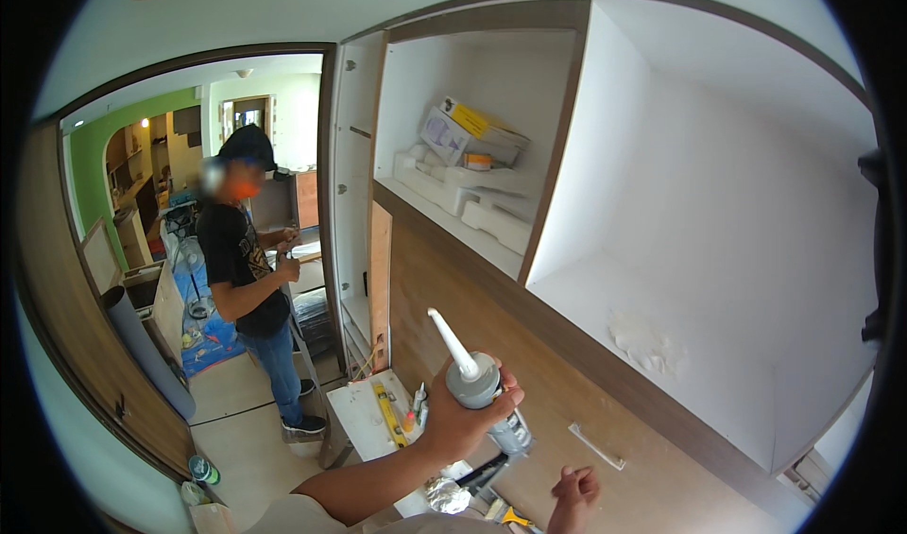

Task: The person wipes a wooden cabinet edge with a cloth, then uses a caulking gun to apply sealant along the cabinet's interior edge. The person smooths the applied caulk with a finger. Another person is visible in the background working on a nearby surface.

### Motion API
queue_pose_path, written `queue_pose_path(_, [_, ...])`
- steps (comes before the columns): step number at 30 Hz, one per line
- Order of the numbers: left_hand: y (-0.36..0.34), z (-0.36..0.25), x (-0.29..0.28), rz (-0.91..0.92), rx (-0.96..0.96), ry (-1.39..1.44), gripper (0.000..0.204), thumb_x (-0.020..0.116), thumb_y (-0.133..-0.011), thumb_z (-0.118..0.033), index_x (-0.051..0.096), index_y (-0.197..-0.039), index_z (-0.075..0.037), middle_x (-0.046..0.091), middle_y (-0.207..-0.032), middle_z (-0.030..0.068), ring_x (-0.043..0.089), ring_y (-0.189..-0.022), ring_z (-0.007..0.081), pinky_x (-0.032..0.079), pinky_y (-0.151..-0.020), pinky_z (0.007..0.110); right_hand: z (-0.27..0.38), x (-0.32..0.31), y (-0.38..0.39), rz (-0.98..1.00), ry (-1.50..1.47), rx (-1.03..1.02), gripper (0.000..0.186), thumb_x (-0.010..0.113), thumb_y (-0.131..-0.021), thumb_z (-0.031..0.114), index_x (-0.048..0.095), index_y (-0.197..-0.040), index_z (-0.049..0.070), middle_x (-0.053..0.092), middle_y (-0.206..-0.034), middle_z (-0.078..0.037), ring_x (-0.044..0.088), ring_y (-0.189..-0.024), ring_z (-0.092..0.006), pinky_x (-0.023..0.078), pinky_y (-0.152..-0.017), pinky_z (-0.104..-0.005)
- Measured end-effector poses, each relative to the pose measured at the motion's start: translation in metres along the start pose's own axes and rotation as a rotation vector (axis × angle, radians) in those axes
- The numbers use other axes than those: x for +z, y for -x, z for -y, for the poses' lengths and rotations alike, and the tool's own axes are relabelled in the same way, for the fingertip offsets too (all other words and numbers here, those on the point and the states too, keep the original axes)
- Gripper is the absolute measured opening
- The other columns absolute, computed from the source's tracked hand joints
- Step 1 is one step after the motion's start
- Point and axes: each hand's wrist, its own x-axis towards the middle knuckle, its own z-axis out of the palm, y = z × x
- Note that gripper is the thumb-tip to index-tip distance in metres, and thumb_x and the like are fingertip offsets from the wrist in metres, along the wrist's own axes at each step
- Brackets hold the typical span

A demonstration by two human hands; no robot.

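Note:
My left hand (449, 425) grips a grey sealant cartridge (510, 430) with a long white nozzle (452, 343), which points up and leftward in front of the wooden panel (425, 279). Lower right, my right hand (574, 496) has its fingers curled, with nothing visible in them. Below the cartridge, a small white work table (364, 406) carries a yellow spirit level (387, 411), small tubes and crumpled foil (449, 496). A brush with a yellow handle (513, 517) lies at the lower edge. A pale strip (595, 444) is on the panel between my hands.
Open white cabinets (704, 203) span the upper right, one holding boxes and foam pieces (472, 189). Another person (255, 298) stands in the doorway at left, both hands raised at waist-to-chest height, near a ladder. A grey roll (146, 350) leans by the door; a can (203, 470) stands low left.

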Motion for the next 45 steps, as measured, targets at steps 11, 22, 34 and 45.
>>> queue_pose_path(11, [0.048, 0.041, 0.002, 0.055, -0.070, -0.193, 0.060, 0.091, -0.079, -0.004, 0.054, -0.126, -0.005, 0.068, -0.108, 0.0058, 0.069, -0.101, 0.0153, 0.057, -0.089, 0.034, 0.125, 0.125, -0.035, 0.475, -0.081, -0.723, 0.042, 0.081, -0.087, -0.009, 0.074, -0.128, -0.001, 0.065, -0.117, -0.010, 0.063, -0.095, -0.0143, 0.052, -0.082, -0.0282])
queue_pose_path(22, [0.049, 0.042, 0.000, 0.069, -0.103, -0.309, 0.059, 0.091, -0.081, -0.007, 0.054, -0.127, -0.006, 0.065, -0.116, 0.0053, 0.066, -0.107, 0.0152, 0.054, -0.091, 0.033, 0.108, 0.130, -0.051, 0.492, -0.066, -0.692, 0.029, 0.077, -0.090, -0.011, 0.078, -0.118, -0.001, 0.070, -0.110, -0.012, 0.067, -0.094, -0.0153, 0.054, -0.081, -0.0280])
queue_pose_path(34, [0.027, 0.067, -0.024, 0.031, -0.139, -0.474, 0.046, 0.086, -0.082, -0.009, 0.057, -0.118, -0.006, 0.071, -0.101, 0.0082, 0.070, -0.097, 0.0177, 0.056, -0.086, 0.035, 0.128, 0.124, -0.087, 0.516, 0.246, -0.656, 0.028, 0.077, -0.088, -0.011, 0.078, -0.114, 0.000, 0.071, -0.104, -0.010, 0.068, -0.091, -0.0157, 0.056, -0.081, -0.0298])
queue_pose_path(45, [0.064, 0.109, -0.167, -0.271, -0.408, -0.529, 0.041, 0.085, -0.078, -0.002, 0.060, -0.110, -0.004, 0.068, -0.092, 0.0049, 0.068, -0.087, 0.0149, 0.057, -0.080, 0.033, 0.242, 0.076, -0.255, 0.190, 0.946, -0.423, 0.024, 0.060, -0.102, 0.013, 0.077, -0.113, -0.001, 0.072, -0.094, -0.007, 0.067, -0.083, -0.0148, 0.057, -0.077, -0.0311])
